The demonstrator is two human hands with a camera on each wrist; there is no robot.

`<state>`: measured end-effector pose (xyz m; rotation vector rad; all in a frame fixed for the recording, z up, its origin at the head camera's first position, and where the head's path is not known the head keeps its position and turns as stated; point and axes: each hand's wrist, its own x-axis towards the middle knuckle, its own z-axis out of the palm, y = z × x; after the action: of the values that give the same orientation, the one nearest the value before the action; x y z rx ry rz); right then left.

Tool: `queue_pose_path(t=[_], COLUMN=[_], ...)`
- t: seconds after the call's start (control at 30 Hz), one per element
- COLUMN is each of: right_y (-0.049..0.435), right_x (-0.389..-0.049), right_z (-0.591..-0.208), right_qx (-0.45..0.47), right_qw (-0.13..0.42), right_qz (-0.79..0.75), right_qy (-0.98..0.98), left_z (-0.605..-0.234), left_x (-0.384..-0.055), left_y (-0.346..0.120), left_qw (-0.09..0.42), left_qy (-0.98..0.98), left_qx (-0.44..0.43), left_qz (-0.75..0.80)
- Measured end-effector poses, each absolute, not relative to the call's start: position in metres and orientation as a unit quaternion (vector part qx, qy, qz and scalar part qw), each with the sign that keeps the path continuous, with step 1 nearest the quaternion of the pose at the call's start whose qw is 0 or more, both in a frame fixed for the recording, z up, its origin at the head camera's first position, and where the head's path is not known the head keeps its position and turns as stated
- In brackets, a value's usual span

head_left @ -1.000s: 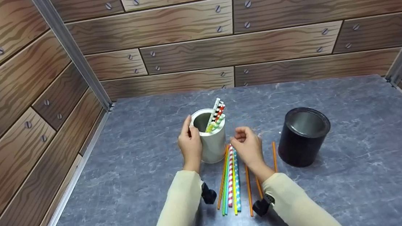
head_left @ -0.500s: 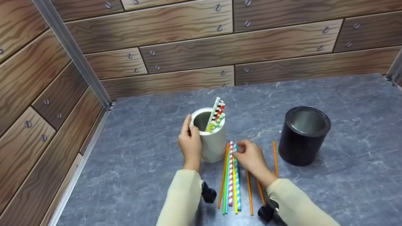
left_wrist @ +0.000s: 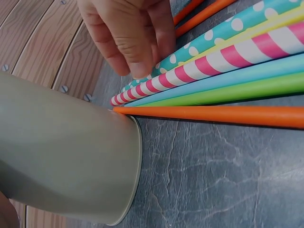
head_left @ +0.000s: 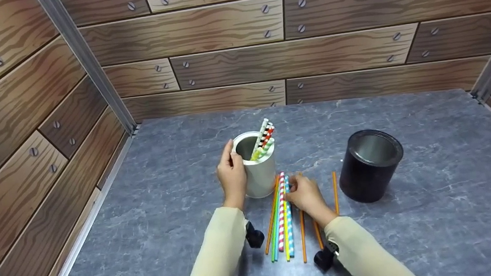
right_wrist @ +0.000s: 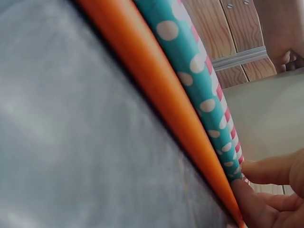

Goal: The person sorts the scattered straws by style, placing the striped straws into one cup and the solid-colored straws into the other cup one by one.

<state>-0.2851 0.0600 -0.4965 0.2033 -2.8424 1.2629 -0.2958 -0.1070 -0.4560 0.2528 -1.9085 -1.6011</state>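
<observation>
A whitish-grey can (head_left: 261, 179) stands upright, holding several patterned paper straws (head_left: 265, 140) that lean to the right. My left hand (head_left: 232, 174) grips its left side, thumb near the rim. Beside the can lies a row of straws: orange, green, light blue, a pink-and-white striped straw (left_wrist: 209, 64), yellow, and a teal polka-dot straw (right_wrist: 194, 71). At the far end of this row, my right hand (head_left: 307, 195) pinches the polka-dot straw between thumb and finger. An orange straw (right_wrist: 161, 90) runs right alongside, under the fingertips.
To the right stands a black can (head_left: 366, 172), its mouth facing up. More loose orange straws (head_left: 335, 192) lie between it and the row, partly under my right forearm. Wood-patterned walls (head_left: 230, 63) enclose the grey marbled tabletop (head_left: 147, 235) at the back and sides.
My right hand has come down from beside the whitish can to the polka-dot straw's far end. The orange straw beside it has shifted slightly left. My left hand stays on the can.
</observation>
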Motion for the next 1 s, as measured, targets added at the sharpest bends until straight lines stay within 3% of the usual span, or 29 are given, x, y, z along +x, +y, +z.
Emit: queue_pose_path(t=[0.13,0.37,0.77,1.0], right_y=[0.060,0.058,0.049,0.046], right_x=[-0.286,-0.293,-0.299,-0.301], right_z=[-0.495,-0.489,-0.486,-0.483], right_qx=[0.077,0.070,0.072,0.067], right_qw=[0.012,-0.047,-0.037,-0.064], right_qz=[0.391,0.344,0.282,0.248], right_qy=[-0.917,-0.935,-0.956,-0.964], left_z=[-0.455,-0.455,-0.455,-0.458], left_x=[-0.295,-0.295,-0.298,-0.298], left_y=[-0.107,-0.107,-0.107,-0.107], left_qw=[0.296,0.305,0.316,0.313], left_qy=[-0.727,-0.727,-0.724,-0.723], left_qx=[0.097,0.093,0.098,0.096], left_qz=[-0.612,-0.608,-0.605,-0.608])
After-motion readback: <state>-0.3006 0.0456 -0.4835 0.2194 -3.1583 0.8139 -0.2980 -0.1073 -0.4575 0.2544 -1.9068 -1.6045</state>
